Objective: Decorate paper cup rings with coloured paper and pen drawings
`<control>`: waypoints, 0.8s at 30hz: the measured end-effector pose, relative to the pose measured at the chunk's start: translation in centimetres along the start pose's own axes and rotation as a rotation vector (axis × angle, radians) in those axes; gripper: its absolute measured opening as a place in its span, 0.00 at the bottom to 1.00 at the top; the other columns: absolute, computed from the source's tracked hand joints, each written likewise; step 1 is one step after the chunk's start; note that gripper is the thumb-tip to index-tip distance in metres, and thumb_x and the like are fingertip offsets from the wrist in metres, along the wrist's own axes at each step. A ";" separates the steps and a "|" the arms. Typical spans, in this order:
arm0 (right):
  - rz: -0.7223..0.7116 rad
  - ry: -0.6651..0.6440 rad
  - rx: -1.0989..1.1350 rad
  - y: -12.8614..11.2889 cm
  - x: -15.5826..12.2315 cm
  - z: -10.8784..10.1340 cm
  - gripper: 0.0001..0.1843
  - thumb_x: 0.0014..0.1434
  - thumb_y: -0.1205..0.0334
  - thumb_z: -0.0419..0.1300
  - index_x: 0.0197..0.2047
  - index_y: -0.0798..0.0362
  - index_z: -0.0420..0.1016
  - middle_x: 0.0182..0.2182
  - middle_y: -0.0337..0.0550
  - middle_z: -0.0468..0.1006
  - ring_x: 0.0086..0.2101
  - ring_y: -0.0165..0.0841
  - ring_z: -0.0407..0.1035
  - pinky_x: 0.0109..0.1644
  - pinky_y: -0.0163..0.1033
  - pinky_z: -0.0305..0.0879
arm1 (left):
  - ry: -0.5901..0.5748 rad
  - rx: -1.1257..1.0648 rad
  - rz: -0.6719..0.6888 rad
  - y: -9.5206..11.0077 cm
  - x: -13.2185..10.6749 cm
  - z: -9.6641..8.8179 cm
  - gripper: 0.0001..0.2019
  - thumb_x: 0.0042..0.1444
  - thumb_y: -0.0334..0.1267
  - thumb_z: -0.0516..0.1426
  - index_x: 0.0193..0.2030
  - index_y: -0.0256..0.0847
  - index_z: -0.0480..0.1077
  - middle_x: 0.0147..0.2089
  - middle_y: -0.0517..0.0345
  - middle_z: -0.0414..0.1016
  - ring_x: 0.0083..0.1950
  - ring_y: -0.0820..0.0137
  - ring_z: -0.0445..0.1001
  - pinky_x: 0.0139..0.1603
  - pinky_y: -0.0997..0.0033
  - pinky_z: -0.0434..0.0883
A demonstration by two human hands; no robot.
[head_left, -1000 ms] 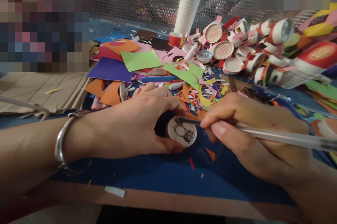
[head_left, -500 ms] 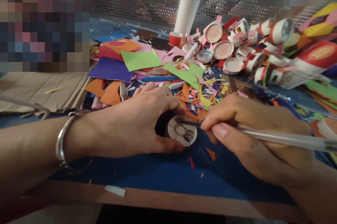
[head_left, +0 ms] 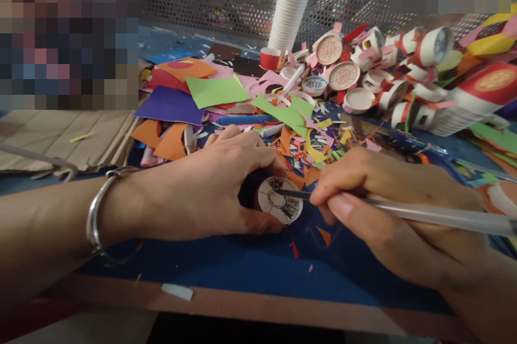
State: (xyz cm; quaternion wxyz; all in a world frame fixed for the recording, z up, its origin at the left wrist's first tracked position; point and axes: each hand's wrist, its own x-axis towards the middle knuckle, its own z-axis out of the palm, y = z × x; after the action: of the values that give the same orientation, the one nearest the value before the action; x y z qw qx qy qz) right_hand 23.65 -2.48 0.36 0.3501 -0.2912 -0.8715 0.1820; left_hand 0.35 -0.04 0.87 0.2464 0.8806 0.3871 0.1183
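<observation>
Shifted slightly nearer across the inked face since the earlier frame: tip of pen. Right hand: fingers and thumb pinched together on the pen. Left hand: clamped around white disc, thumb at near edge, forefinger at far edge. Disc apparently a cup base, side lost in shadow; located on blue counter, between both hands. Far: coloured paper, tall cup stack. Far right: heaped cup pieces.
</observation>
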 end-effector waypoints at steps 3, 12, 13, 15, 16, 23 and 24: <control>-0.010 0.016 -0.024 0.1 0.0 0.1 0.11 0.62 0.75 0.56 0.37 0.50 0.73 0.26 0.35 0.77 0.23 0.28 0.72 0.25 0.36 0.65 | 0.004 0.008 -0.007 0.1 0.0 0.0 0.20 0.51 0.48 0.69 0.50 0.50 0.76 0.50 0.59 0.74 0.55 0.57 0.68 0.59 0.56 0.63; -0.032 0.032 -0.045 0.0 0.3 0.4 0.09 0.62 0.75 0.57 0.38 0.51 0.73 0.27 0.36 0.78 0.25 0.29 0.73 0.28 0.36 0.67 | -0.008 0.032 -0.042 0.1 -0.2 0.0 0.20 0.52 0.50 0.68 0.51 0.52 0.75 0.49 0.59 0.71 0.55 0.57 0.67 0.55 0.58 0.65; -0.033 0.028 -0.043 -0.1 0.3 0.3 0.10 0.62 0.75 0.57 0.38 0.50 0.73 0.27 0.36 0.78 0.25 0.29 0.73 0.28 0.36 0.67 | -0.005 0.032 -0.032 0.1 -0.2 0.0 0.20 0.52 0.49 0.68 0.51 0.52 0.75 0.49 0.59 0.71 0.55 0.58 0.67 0.56 0.59 0.64; -0.046 0.020 -0.042 -0.1 0.3 0.3 0.10 0.61 0.75 0.57 0.37 0.50 0.73 0.28 0.37 0.79 0.26 0.30 0.75 0.28 0.36 0.68 | -0.004 0.032 -0.017 0.1 -0.2 0.0 0.19 0.53 0.49 0.68 0.51 0.51 0.75 0.49 0.59 0.72 0.56 0.58 0.67 0.58 0.59 0.63; -0.046 0.014 -0.044 0.0 0.3 0.3 0.10 0.62 0.75 0.57 0.37 0.50 0.73 0.29 0.37 0.79 0.27 0.30 0.75 0.29 0.36 0.68 | -0.003 0.030 -0.012 0.1 -0.3 0.0 0.19 0.53 0.49 0.68 0.51 0.51 0.75 0.49 0.59 0.72 0.56 0.58 0.66 0.58 0.59 0.63; -0.041 0.007 -0.058 -0.2 0.5 0.4 0.09 0.63 0.74 0.56 0.39 0.51 0.74 0.31 0.39 0.81 0.28 0.31 0.76 0.30 0.36 0.71 | -0.001 0.027 -0.017 -0.1 -0.4 0.0 0.19 0.53 0.50 0.68 0.50 0.50 0.74 0.49 0.57 0.71 0.54 0.57 0.67 0.57 0.56 0.64; -0.030 0.000 -0.058 -0.2 0.5 0.4 0.10 0.62 0.74 0.56 0.39 0.50 0.74 0.31 0.39 0.81 0.28 0.31 0.76 0.31 0.36 0.72 | -0.001 0.022 -0.012 -0.2 -0.4 0.0 0.19 0.53 0.49 0.68 0.50 0.50 0.75 0.50 0.57 0.72 0.55 0.57 0.67 0.58 0.56 0.64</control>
State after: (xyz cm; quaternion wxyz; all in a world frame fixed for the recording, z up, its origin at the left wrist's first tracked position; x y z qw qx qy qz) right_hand 23.00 -2.39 0.44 0.3444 -0.2879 -0.8807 0.1513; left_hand 0.00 -0.21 0.76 0.2378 0.8811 0.3933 0.1120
